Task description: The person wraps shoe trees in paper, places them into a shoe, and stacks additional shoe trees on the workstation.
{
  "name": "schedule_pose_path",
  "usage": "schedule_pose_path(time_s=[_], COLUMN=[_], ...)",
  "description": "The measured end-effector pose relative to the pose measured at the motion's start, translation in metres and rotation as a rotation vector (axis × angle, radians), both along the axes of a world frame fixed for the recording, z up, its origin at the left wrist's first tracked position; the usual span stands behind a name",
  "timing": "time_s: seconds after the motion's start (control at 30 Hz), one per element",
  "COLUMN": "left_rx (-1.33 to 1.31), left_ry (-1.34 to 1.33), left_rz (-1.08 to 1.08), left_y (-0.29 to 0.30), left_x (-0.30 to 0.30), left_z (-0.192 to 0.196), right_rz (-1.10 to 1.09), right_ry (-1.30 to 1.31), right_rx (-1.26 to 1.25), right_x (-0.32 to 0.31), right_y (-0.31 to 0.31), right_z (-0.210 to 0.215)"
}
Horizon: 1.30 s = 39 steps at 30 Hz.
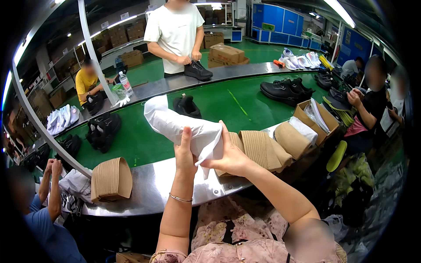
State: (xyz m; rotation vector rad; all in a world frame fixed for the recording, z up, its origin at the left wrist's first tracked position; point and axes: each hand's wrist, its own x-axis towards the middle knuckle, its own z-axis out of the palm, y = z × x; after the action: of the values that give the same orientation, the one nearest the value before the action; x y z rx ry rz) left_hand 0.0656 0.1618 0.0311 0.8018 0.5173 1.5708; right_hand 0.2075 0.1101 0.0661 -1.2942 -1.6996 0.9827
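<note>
Out over the near edge of the green belt, I hold up a long bundle of white paper, bent at its far end. My left hand grips its near end from the left, thumb up along the side. My right hand closes on the same end from the right, where the paper is loose and folded. Whatever the paper may wrap is hidden. Just behind the bundle, a black shoe stands on the belt, partly covered by it.
Ribbed brown cardboard pieces lie by my right hand, and another stands left. A carton holds papers. Black shoes sit on the green belt. Opposite, a person handles a black shoe. Others sit at both sides.
</note>
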Motion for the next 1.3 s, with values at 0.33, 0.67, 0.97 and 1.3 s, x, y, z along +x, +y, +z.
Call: schedule_pose_path(time_s=[0.33, 0.67, 0.97, 1.3], left_rx=[-0.015, 0.053, 0.000, -0.043], left_ry=[-0.122, -0.015, 0.006, -0.231], left_rz=[-0.075, 0.065, 0.059, 0.066], left_y=[-0.003, 0.009, 0.002, -0.004], left_x=[-0.019, -0.013, -0.001, 0.010], left_z=[0.016, -0.002, 0.003, -0.004], right_rz=[-0.082, 0.069, -0.092, -0.281], right_ry=[-0.484, -0.446, -0.384, 0.073], right_rx=[0.924, 0.475, 0.516, 0.657], right_x=[0.032, 0.042, 0.007, -0.030], right_y=[0.015, 0.015, 0.037, 0.011], right_z=[-0.014, 0.026, 0.002, -0.014])
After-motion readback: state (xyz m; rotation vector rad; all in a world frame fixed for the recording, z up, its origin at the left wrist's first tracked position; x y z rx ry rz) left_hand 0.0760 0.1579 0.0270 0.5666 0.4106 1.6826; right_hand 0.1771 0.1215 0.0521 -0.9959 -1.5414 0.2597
